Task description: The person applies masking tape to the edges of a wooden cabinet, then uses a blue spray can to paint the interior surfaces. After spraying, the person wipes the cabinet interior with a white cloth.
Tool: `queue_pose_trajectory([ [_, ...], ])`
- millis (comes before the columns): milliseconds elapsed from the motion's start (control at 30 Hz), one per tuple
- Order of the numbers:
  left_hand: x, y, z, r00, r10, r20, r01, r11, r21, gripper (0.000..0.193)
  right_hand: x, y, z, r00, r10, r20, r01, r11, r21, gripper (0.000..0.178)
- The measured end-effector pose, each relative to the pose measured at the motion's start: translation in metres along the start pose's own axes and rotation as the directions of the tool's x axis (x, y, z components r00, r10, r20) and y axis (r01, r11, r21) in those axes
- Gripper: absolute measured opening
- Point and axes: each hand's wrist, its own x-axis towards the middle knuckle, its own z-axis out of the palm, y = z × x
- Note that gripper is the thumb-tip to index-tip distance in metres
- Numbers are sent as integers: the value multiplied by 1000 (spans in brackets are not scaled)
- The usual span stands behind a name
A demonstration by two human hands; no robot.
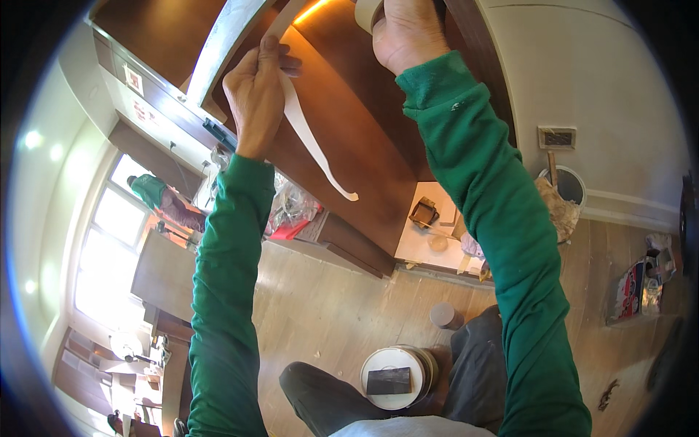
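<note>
Raised in front of me, my left hand pinches a white tape strip between thumb and fingers. The strip's loose end hangs down past the hand and curls at its tip; its upper part runs up out of view. My right hand is closed around a cream tape roll at the top edge, its fingers partly hidden behind the palm. Both hands are at the opening of a tall brown wooden cabinet, whose pale-covered edge lies just left of my left hand.
Below me stands a round bucket with a dark sanding block on its lid. A grey cylinder is beside my knee. Small items lie on the cabinet's base. At right are a bucket and boxes. Another person works far left.
</note>
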Motion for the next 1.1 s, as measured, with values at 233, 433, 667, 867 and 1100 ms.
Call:
queue_pose_trajectory([
  [233,-43,12,-3,993,-49,112,69,982,-178,41,-5,-1,1,997,83,-6,-82,993,87,19],
  [433,-53,20,-7,988,-66,137,95,971,-220,39,-9,-3,2,995,89,-37,-86,993,82,8],
  [667,-45,14,-5,989,-54,137,77,983,-170,39,-12,-3,-2,995,50,-86,-48,998,31,11],
  [867,-27,1,-2,990,-74,117,90,986,-144,44,-10,-1,1,995,52,-88,-53,999,-2,13],
  [1100,-2,-2,-5,996,-62,71,70,991,-113,49,-4,4,6,994,-4,-108,3,1000,-8,17],
])
